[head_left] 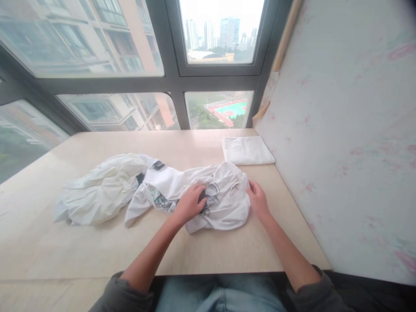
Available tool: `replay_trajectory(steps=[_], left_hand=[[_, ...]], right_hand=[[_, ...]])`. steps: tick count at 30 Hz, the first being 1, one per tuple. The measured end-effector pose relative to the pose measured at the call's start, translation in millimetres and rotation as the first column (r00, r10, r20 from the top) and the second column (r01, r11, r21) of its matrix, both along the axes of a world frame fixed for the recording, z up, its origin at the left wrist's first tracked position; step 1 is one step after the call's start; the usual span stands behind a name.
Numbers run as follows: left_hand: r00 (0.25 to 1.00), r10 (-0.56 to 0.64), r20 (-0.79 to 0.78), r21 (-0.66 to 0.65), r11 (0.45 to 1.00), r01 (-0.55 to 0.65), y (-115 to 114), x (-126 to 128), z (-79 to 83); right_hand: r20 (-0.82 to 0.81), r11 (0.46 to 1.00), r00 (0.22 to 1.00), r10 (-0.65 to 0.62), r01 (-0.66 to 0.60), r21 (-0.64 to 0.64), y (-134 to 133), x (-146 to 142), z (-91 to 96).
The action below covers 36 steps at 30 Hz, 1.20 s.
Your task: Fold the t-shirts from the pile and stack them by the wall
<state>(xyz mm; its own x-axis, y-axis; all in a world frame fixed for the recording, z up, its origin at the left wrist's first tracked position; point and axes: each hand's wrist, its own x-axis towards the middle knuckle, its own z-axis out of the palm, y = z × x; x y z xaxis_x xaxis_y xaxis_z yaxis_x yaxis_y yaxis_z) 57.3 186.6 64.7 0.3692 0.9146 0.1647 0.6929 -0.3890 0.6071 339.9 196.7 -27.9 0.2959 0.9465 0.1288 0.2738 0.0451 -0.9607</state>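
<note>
A rumpled white T-shirt [232,208] with a dark line print lies on the wooden surface in front of me. My left hand [192,203] rests on its left part, thumb and fingers apart over the dark print. At the shirt's right edge, my right hand [258,199] has its fingers curled round the fabric; some fingertips are hidden. Left of this shirt, and touching it, lies another white garment [167,178] with a dark label and a patterned print.
A crumpled off-white garment [100,188] lies farther left on the wooden tabletop [208,251]. Near the window, a folded white cloth [248,150] sits at the back right. A flower-patterned wall [341,130] borders the right side, and dark window frames [217,82] stand behind.
</note>
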Motion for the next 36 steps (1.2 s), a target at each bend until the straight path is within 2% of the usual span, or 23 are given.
replay_trajectory(steps=[2,5,7,9,11,13,15,17,20,23,26,31,36], left_hand=[[0.996,0.012,-0.085,0.0,1.0,-0.012,-10.8,-8.3,-17.3],[0.982,0.06,-0.177,0.016,0.998,-0.059,-22.9,-15.1,-29.0],[0.973,0.078,-0.216,0.026,0.997,-0.074,-29.6,-14.7,-29.7],[0.969,0.059,-0.239,0.03,0.998,-0.053,-36.5,-11.2,-26.5],[0.968,-0.044,-0.246,-0.013,0.999,0.042,-43.2,-7.1,-20.4],[0.95,-0.21,-0.232,-0.114,0.976,0.188,-47.1,-4.2,-12.1],[0.933,-0.305,-0.189,-0.202,0.942,0.267,-45.4,-2.3,-3.1],[0.946,-0.279,-0.164,-0.199,0.949,0.245,-36.8,1.2,4.6],[0.959,-0.193,-0.21,-0.085,0.98,0.179,-13.0,16.5,10.4],[0.949,-0.171,-0.266,-0.009,0.984,0.175,13.9,47.5,8.6],[0.926,-0.223,-0.305,0.045,0.968,0.247,32.9,88.5,2.9],[0.853,-0.337,-0.398,0.09,0.911,0.402,46.7,144.8,-9.1],[0.826,-0.328,-0.459,0.087,0.908,0.409,58.2,158.7,-15.5]], right_hand=[[0.06,1.0,0.998,-0.021,0.02,0.018,-12.4,2.0,4.8],[0.251,0.995,0.967,-0.042,0.019,0.093,-26.2,-8.3,19.6],[0.351,0.988,0.934,0.065,-0.109,0.106,-33.6,-23.8,32.6],[0.44,0.961,0.87,0.222,-0.271,0.051,-40.5,-42.7,45.1],[0.55,0.931,0.768,0.328,-0.361,-0.05,-47.0,-59.4,54.5],[0.65,0.919,0.665,0.368,-0.368,-0.143,-53.4,-68.6,59.6],[0.7,0.919,0.612,0.369,-0.356,-0.173,-60.8,-68.5,60.8],[0.699,0.925,0.624,0.348,-0.348,-0.15,-70.2,-60.8,59.5],[0.629,0.936,0.709,0.318,-0.339,-0.091,-88.5,-43.4,56.7],[0.547,0.958,0.798,0.253,-0.285,-0.027,-108.4,-27.4,55.5],[0.498,0.977,0.851,0.166,-0.211,0.034,-124.4,-17.6,56.0],[0.481,0.97,0.857,0.186,-0.238,0.049,-140.5,-16.6,59.2],[0.462,0.962,0.864,0.201,-0.262,0.071,-151.0,-20.8,70.4]])
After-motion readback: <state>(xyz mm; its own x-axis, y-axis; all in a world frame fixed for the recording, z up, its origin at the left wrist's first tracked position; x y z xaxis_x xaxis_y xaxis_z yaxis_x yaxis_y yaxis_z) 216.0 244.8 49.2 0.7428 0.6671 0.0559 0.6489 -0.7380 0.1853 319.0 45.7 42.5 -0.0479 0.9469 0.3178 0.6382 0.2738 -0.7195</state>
